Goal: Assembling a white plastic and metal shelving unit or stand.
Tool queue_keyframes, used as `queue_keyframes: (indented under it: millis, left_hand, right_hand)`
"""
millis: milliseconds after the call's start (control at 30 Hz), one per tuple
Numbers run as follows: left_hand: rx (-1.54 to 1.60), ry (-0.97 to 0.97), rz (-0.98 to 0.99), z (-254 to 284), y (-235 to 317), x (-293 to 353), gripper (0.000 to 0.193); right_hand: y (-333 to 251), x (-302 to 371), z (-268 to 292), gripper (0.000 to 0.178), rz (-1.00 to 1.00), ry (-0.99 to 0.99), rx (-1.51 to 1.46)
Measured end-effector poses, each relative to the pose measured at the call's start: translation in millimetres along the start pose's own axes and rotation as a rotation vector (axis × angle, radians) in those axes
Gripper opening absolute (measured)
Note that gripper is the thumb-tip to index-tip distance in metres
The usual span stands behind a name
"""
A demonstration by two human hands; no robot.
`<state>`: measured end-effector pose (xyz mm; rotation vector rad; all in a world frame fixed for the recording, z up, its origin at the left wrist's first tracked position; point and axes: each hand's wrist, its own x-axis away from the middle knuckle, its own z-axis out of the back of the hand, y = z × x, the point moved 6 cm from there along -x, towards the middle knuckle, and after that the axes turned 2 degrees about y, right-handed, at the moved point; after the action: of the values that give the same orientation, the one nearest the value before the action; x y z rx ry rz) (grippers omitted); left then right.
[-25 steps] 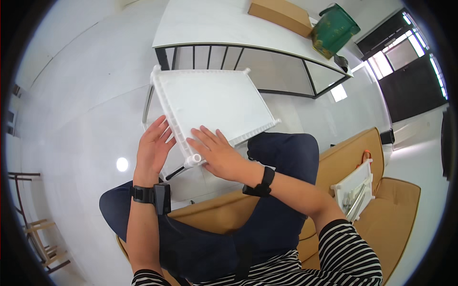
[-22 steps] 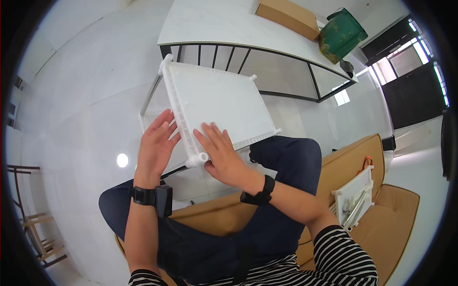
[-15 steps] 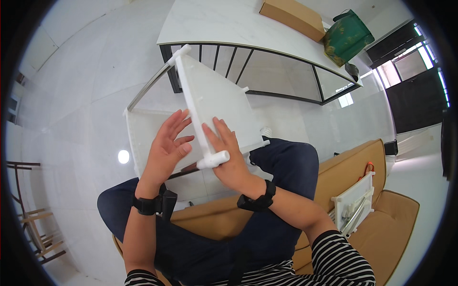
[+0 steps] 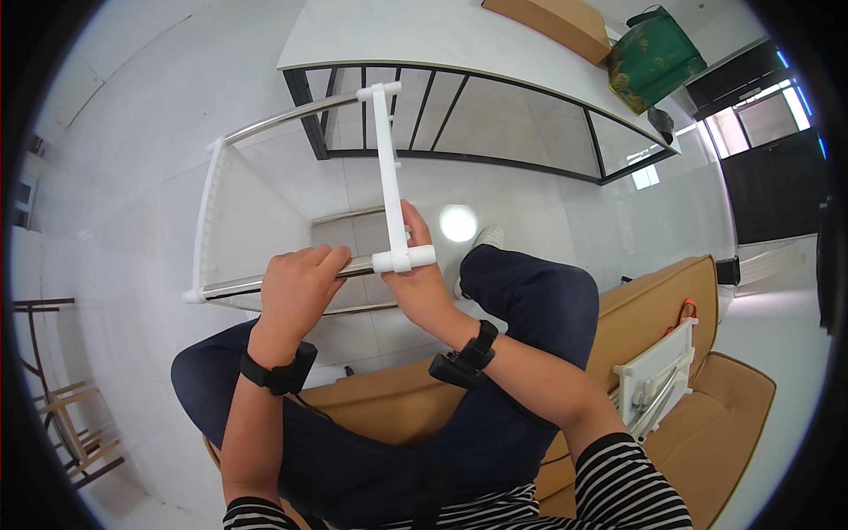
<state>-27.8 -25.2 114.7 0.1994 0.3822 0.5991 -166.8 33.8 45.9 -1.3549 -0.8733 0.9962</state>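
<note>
A rack frame of white plastic end panels joined by shiny metal tubes is held above my lap. Its right end panel (image 4: pixel 389 181) stands nearly edge-on, and the left end panel (image 4: pixel 252 212) faces me more broadly. My left hand (image 4: pixel 303 284) is closed around the near metal tube (image 4: pixel 234 287), fingers over the top. My right hand (image 4: pixel 419 287) holds the right panel at its near corner, thumb and fingers on either side of it. The white corner fitting (image 4: pixel 405 259) covers part of that grip.
A white-topped table (image 4: pixel 406 40) with a black metal frame stands ahead, bearing a cardboard box (image 4: pixel 552 26) and green bag (image 4: pixel 655 57). Below me is a tan sofa (image 4: pixel 662 305) with more white-and-metal rack parts (image 4: pixel 654 375) on it. Wooden stools (image 4: pixel 66 415) stand at left.
The rack has turned, so its right panel now shows edge-on and the metal tubes are visible. My left hand, open before, has closed on the near tube; my right hand has gripped the panel corner.
</note>
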Motion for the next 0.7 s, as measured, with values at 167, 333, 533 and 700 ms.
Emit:
queue_keyframes:
  millis: [167,333,533,700]
  left_hand:
    - [-0.046,-0.056,0.020,-7.7,-14.1,8.3,0.026]
    - [-0.112,-0.066,0.081,-14.0,-11.3,16.5,0.025]
    - [-0.086,-0.022,0.025,-46.0,21.8,34.2,0.023]
    - [-0.034,-0.020,0.036,-69.4,28.5,50.1,0.015]
  right_hand:
    - [15.2,-1.3,-5.3,0.091,-0.096,-0.132,-0.109]
    - [-0.2,2.0,9.4,0.096,-0.107,-0.258,-0.024]
    - [-43.4,20.3,11.0,0.064,0.201,-0.431,0.752]
    - [-15.1,32.0,8.1,0.042,0.161,-0.509,1.036]
